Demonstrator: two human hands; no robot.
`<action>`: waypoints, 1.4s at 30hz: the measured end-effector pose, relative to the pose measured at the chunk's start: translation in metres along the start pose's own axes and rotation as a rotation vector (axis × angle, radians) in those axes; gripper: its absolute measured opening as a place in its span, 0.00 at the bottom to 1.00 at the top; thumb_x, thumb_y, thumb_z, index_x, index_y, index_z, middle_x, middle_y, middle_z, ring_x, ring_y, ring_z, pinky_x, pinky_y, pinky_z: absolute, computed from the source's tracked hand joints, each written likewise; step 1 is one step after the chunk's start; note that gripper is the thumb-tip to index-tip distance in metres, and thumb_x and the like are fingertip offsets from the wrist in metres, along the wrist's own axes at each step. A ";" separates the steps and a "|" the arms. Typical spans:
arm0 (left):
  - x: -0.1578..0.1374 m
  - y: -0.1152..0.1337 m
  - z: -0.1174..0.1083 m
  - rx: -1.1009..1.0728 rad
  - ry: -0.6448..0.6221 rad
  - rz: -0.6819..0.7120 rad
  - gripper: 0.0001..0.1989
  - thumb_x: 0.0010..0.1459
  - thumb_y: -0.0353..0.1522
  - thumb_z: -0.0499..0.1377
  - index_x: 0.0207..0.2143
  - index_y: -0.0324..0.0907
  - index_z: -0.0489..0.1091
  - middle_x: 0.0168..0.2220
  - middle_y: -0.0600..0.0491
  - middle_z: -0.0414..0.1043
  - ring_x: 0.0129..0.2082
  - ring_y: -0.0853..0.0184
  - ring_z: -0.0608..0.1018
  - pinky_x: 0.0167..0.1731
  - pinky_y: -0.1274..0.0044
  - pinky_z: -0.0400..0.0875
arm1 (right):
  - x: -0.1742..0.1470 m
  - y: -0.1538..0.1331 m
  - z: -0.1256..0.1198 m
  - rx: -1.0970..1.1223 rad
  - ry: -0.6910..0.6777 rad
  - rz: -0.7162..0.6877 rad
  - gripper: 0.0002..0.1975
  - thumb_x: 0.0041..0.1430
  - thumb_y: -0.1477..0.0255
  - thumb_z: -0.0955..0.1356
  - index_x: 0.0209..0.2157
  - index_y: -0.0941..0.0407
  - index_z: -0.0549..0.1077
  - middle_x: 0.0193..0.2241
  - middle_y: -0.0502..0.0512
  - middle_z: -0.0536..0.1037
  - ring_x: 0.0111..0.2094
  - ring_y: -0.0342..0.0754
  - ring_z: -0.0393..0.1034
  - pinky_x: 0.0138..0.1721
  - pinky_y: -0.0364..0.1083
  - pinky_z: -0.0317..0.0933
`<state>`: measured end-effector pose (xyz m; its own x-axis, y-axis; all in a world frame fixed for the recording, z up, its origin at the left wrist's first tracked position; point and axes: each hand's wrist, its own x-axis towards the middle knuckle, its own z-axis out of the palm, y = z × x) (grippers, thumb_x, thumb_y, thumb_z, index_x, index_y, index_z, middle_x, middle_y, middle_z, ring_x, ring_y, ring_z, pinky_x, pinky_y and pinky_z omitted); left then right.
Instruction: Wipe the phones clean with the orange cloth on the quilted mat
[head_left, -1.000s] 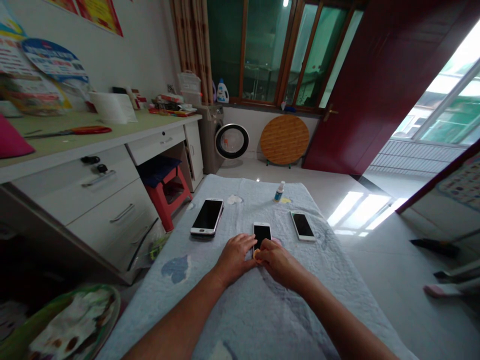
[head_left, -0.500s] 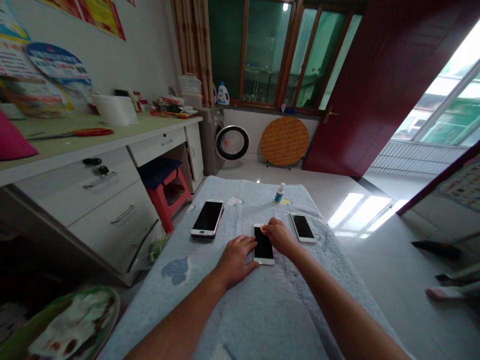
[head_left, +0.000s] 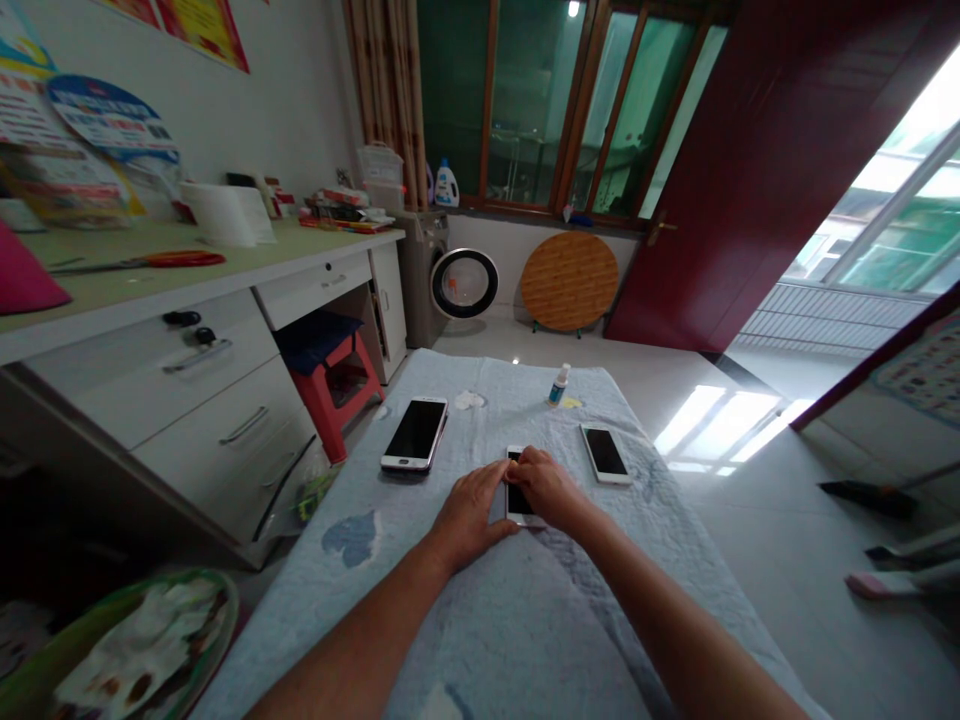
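Observation:
A white smartphone [head_left: 524, 505] with a dark screen lies flat on the blue cloth, partly covered by both hands. My left hand [head_left: 471, 510] holds it steady, fingers along its left edge and thumb near its lower left corner. Over the upper part of the screen, my right hand [head_left: 546, 487] pinches a small orange pad [head_left: 512, 468], mostly hidden by the fingers. The fingertips of both hands meet there. To the left lies a larger white phone [head_left: 416, 434] on top of something dark; another white phone [head_left: 606, 453] lies to the right.
A small spray bottle [head_left: 558, 385] stands near the far edge of the cloth-covered table [head_left: 465, 660]. At left are a desk [head_left: 157, 375] with drawers and a red stool [head_left: 345, 385]. A green-rimmed bin [head_left: 225, 610] sits at lower left.
My right hand has slid left across the phone's screen with the pad, up to my left fingertips. My left hand and the phone have stayed nearly in place.

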<state>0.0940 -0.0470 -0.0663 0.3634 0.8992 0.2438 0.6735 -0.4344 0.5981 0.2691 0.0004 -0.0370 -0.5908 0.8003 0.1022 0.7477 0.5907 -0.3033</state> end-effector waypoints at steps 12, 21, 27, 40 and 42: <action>0.004 -0.003 -0.001 0.041 -0.065 0.028 0.31 0.50 0.46 0.66 0.54 0.44 0.68 0.60 0.46 0.64 0.60 0.53 0.65 0.58 0.61 0.59 | -0.038 -0.022 -0.011 0.044 -0.047 -0.158 0.11 0.65 0.73 0.63 0.31 0.56 0.75 0.33 0.52 0.69 0.36 0.44 0.61 0.39 0.43 0.52; 0.002 0.003 -0.006 0.092 -0.106 -0.011 0.28 0.53 0.41 0.65 0.56 0.45 0.67 0.62 0.49 0.62 0.62 0.54 0.63 0.60 0.61 0.57 | -0.061 -0.010 -0.024 0.090 -0.088 -0.077 0.14 0.66 0.75 0.61 0.31 0.57 0.76 0.34 0.54 0.69 0.37 0.44 0.63 0.38 0.42 0.55; 0.002 0.006 -0.008 0.088 -0.106 -0.021 0.29 0.51 0.39 0.65 0.56 0.46 0.67 0.62 0.49 0.62 0.61 0.54 0.63 0.60 0.60 0.57 | -0.070 0.004 -0.029 0.073 -0.071 -0.004 0.12 0.66 0.74 0.61 0.36 0.55 0.76 0.34 0.54 0.70 0.37 0.45 0.64 0.38 0.42 0.55; 0.001 0.005 -0.007 0.081 -0.115 -0.018 0.30 0.52 0.39 0.64 0.57 0.44 0.65 0.61 0.48 0.62 0.62 0.54 0.62 0.60 0.60 0.56 | -0.039 -0.006 -0.016 0.034 -0.072 -0.076 0.11 0.65 0.74 0.62 0.34 0.57 0.76 0.34 0.54 0.70 0.37 0.44 0.63 0.38 0.41 0.53; 0.001 0.007 -0.008 0.084 -0.118 -0.019 0.31 0.51 0.38 0.64 0.58 0.46 0.64 0.61 0.48 0.62 0.62 0.54 0.63 0.60 0.60 0.56 | -0.026 0.004 -0.013 0.020 -0.049 -0.040 0.12 0.65 0.75 0.61 0.35 0.57 0.77 0.34 0.54 0.70 0.36 0.44 0.63 0.38 0.41 0.53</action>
<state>0.0941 -0.0483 -0.0562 0.4198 0.8969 0.1389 0.7305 -0.4247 0.5348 0.2921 -0.0167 -0.0283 -0.6347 0.7698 0.0679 0.7172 0.6195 -0.3191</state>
